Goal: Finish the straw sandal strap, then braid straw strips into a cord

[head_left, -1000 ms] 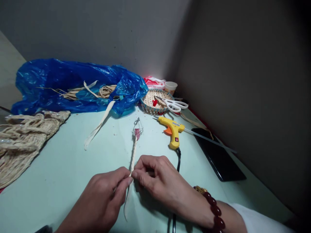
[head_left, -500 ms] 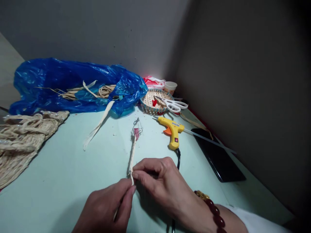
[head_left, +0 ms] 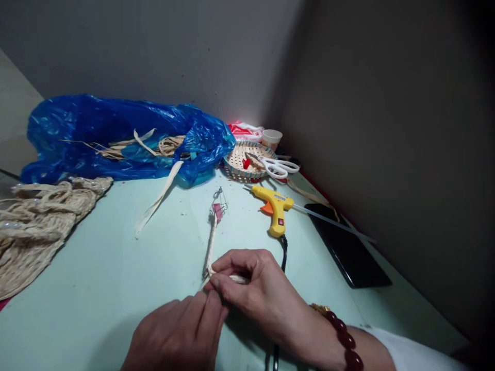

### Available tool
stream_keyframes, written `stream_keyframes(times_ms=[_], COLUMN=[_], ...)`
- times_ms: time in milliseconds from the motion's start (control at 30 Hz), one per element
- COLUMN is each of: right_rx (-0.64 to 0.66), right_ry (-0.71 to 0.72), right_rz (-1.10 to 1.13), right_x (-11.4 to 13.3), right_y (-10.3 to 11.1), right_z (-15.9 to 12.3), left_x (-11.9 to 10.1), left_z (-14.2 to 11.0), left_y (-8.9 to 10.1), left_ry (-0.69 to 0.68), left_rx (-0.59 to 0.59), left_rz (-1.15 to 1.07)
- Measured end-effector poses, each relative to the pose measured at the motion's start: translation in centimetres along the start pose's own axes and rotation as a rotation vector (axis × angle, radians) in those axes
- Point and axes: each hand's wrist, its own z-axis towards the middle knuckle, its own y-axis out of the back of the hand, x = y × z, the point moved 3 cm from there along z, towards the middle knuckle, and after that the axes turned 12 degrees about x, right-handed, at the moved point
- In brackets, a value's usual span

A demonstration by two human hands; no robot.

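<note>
Across the upper left of the frame I see a blue plastic bag (head_left: 77,116). At lower centre, the right hand (head_left: 261,288) pinches a braided strip (head_left: 212,242); the left hand (head_left: 174,332) is curled close by, but from my end I can't tell what its hidden fingertips grip. Right of centre lies a yellow glue gun (head_left: 277,206). Mid-frame, the strip's far end meets a small pink-patched wire piece (head_left: 217,212).

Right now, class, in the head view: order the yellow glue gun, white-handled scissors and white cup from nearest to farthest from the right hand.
1. Yellow glue gun: beyond the right hand.
2. White-handled scissors: beyond the gun, at the woven basket's right side.
3. White cup: at the back, behind the basket.
</note>
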Motion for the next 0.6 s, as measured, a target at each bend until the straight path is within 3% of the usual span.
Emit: stream_keyframes(times_ms=[67, 100, 167, 233, 333, 433, 600], right_rx=[0.005, 0.01, 0.029, 0.048, 0.048, 0.051, 0.086], right_ry=[0.001, 0.012, 0.044, 0.082, 0.084, 0.049, 0.076], right_rz=[0.01, 0.006, -0.008, -0.059, -0.191, -0.288, -0.329], right_x=[0.2, 0.4, 0.7, 0.9, 1.2, 1.2, 0.8], right_y=[0.1, 0.2, 0.3, 0.4, 0.6, 0.7, 0.9], right_z=[-0.1, -0.2, -0.4, -0.6, -0.9, -1.0, -1.0], left_x=[-1.7, -2.2, -2.4, -1.9, -1.7, -1.4, -1.2], left_z=[0.5, 0.9, 1.9, 2.9, 3.5, 3.4, 2.8], left_y=[1.2, 2.0, 3.4, 3.7, 2.8, 2.1, 1.9], left_ry=[-0.064, -0.064, 0.034, 0.22, 0.29, 0.318, 0.369], left_rx=[-0.066, -0.082, -0.049, 0.138, 0.42, 0.503, 0.442], left_rz=[0.307, 0.288, 0.064, -0.331, -0.755, -0.813, -0.746])
